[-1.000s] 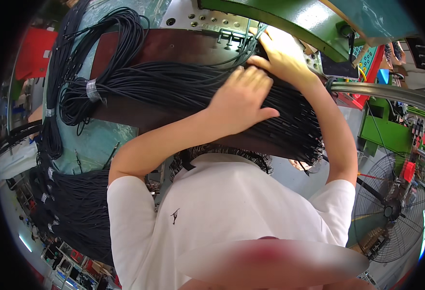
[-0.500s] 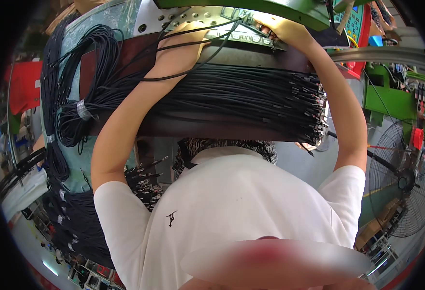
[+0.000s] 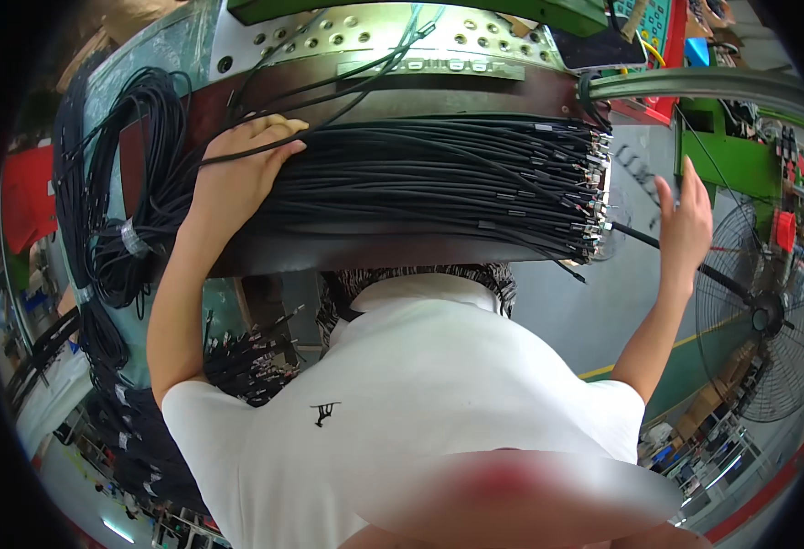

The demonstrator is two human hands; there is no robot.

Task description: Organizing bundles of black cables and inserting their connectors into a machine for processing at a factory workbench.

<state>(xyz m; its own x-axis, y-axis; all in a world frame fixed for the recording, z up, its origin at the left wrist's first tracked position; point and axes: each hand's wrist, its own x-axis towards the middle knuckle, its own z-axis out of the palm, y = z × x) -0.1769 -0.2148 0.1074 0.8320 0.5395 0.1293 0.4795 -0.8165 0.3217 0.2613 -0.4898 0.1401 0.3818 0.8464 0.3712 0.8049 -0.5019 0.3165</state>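
Observation:
A wide bundle of black cables (image 3: 420, 174) lies across a dark brown board (image 3: 329, 253), its metal-tipped connectors (image 3: 596, 197) gathered at the right end. At the bundle's upper left, my left hand (image 3: 237, 169) has its thumb and fingers closed around a black cable (image 3: 352, 108) that runs up toward a perforated metal plate (image 3: 375, 41). Other loose cables pass over the same plate. Out to the right, beyond the connectors, my right hand (image 3: 687, 224) is raised with its thumb apart from straight fingers and holds nothing.
Coiled black cables (image 3: 132, 137) tied with clear tape hang at the left. Green machine parts (image 3: 557, 11) overhang the plate. A metal rail (image 3: 704, 82) juts in at the upper right, with a caged floor fan (image 3: 763, 316) below it.
Both hands have left the metal plate. My left hand moved down and left along the cables; my right hand swung down and right, off the board, and is now empty.

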